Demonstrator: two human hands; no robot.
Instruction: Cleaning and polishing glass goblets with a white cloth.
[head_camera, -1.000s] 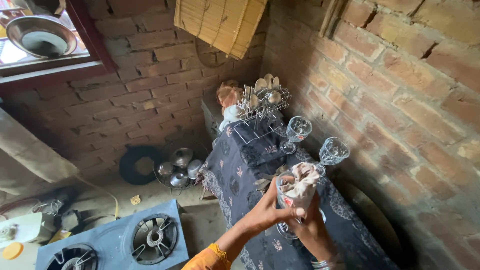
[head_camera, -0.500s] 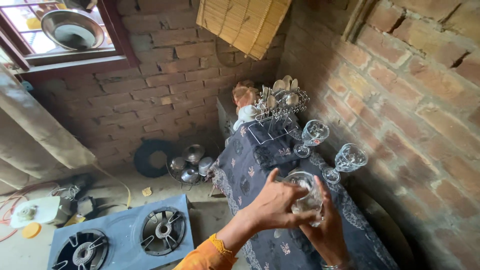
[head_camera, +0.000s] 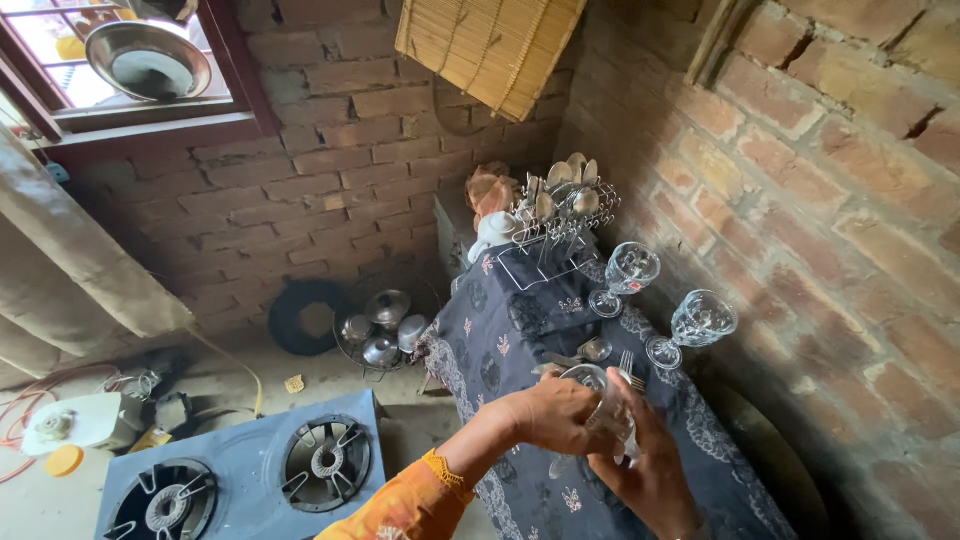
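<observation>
Both hands, left hand (head_camera: 555, 415) and right hand (head_camera: 650, 470), are gripping a stemmed glass (head_camera: 600, 400) above the cloth-draped bench (head_camera: 500, 340); a loosening grip risks shattering it.

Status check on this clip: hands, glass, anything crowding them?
Both hands closed around stemmed glass above dark cloth table. Cutlery just beyond; two stemmed glasses standing near the wall.

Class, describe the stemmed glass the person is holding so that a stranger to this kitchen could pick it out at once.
Start at the brick wall on the right and the table with the dark patterned cloth against it. Two stemmed glasses stand upright on the cloth near the wall. The held glass is nearest the camera, the only one lifted off the cloth, gripped between the left hand and right hand.
</observation>
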